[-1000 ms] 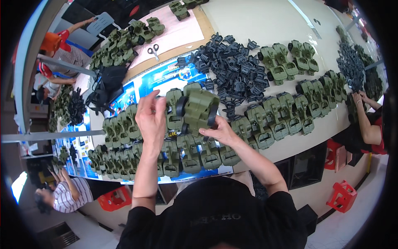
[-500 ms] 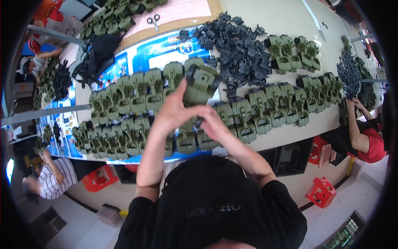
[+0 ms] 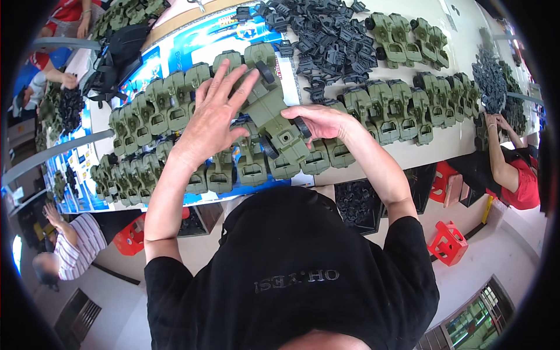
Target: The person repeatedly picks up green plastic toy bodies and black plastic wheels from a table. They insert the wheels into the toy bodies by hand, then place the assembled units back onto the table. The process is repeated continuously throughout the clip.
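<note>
My right hand (image 3: 322,122) grips an olive-green toy vehicle body (image 3: 268,112) with black wheels by its side, thumb on the flat face and beside one wheel. The vehicle is tilted above the table, with a round hole at its near end. My left hand (image 3: 211,116) is open at its left, fingers spread and pointing away from me; whether a fingertip touches the far wheel (image 3: 265,72) I cannot tell. Beneath both hands run rows of similar green vehicle bodies (image 3: 220,175), partly covered by the hands.
Beyond the rows lies a heap of dark grey plastic parts (image 3: 332,46). More green vehicles (image 3: 396,38) stand at the far right, a black bag (image 3: 119,61) at the far left. A metal bar (image 3: 58,154) crosses the left side. People work at both sides; red stools (image 3: 448,242) stand below.
The vehicle has turned round, its holed end now toward me. My left hand has come off it and opened, while my right hand has taken hold of its right side. The view has shifted.
</note>
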The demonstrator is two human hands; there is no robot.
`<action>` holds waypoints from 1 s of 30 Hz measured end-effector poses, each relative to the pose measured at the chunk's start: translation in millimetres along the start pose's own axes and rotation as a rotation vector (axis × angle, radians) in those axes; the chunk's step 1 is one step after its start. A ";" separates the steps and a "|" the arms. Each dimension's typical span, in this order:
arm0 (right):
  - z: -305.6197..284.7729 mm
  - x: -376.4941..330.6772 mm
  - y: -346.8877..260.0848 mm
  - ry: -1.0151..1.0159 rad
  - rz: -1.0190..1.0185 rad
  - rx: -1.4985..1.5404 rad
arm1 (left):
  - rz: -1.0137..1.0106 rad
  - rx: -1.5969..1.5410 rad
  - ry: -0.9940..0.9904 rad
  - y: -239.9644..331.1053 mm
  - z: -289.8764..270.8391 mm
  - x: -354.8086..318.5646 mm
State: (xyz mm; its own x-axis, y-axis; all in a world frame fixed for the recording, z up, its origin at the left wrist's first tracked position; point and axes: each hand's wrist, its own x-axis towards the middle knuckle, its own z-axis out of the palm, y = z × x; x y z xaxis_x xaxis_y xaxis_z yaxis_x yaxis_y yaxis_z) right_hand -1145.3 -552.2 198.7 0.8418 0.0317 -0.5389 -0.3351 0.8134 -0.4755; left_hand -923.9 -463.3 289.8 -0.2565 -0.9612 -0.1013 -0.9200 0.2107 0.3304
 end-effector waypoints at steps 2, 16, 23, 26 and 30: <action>-1.0 0.9 6.0 0.015 -0.024 -0.008 | -0.096 -0.050 0.049 -6.5 0.1 -5.8; 116.7 9.0 42.1 0.943 -0.721 -1.429 | -0.583 -1.756 0.537 29.2 73.2 -24.1; 91.5 -28.0 32.2 0.820 -0.643 -0.764 | -0.325 -2.039 0.354 1.0 80.7 -42.9; 75.2 -23.7 50.8 0.449 -0.567 -0.544 | -0.233 -2.126 0.211 2.1 81.9 -43.6; 82.4 -6.9 61.8 0.299 -0.606 -0.275 | -0.321 -2.073 0.182 5.4 87.8 -37.9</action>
State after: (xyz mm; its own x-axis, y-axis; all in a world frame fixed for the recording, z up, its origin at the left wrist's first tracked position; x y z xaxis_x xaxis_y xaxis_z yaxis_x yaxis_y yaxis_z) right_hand -1137.0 -454.3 230.3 0.7749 -0.5699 -0.2734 0.0261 0.4611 -0.8870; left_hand -945.2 -410.1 213.0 -0.0505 -0.9443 -0.3252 0.7145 -0.2616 0.6489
